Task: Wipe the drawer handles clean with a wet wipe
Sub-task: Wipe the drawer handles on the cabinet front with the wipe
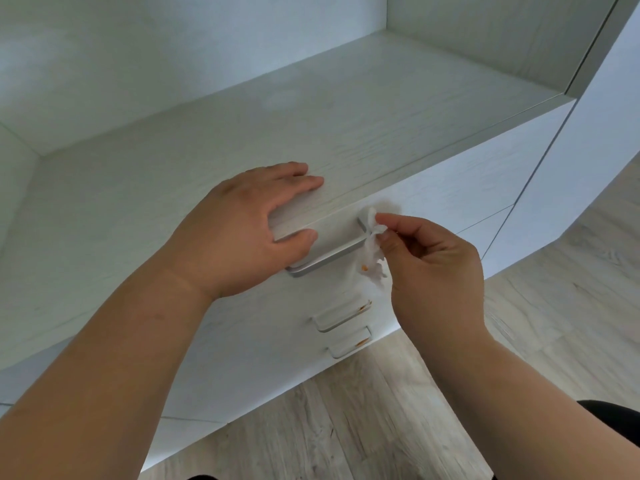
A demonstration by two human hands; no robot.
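Observation:
A white drawer unit (263, 341) fills the middle of the head view, seen from above. Its top silver handle (332, 256) juts out below the cabinet top. My left hand (242, 230) lies on the top's front edge with straight fingers, its thumb hanging over the handle's left part. My right hand (433, 268) pinches a crumpled white wet wipe (371, 251) against the handle's right end. The wipe carries an orange smear. Two lower handles (343, 315) (349, 344) each show orange marks at their right ends.
The cabinet top (311, 133) runs back into a white alcove with walls behind and at both sides. A tall white panel (588, 150) stands to the right. Pale wood-look flooring (346, 427) lies below the drawers.

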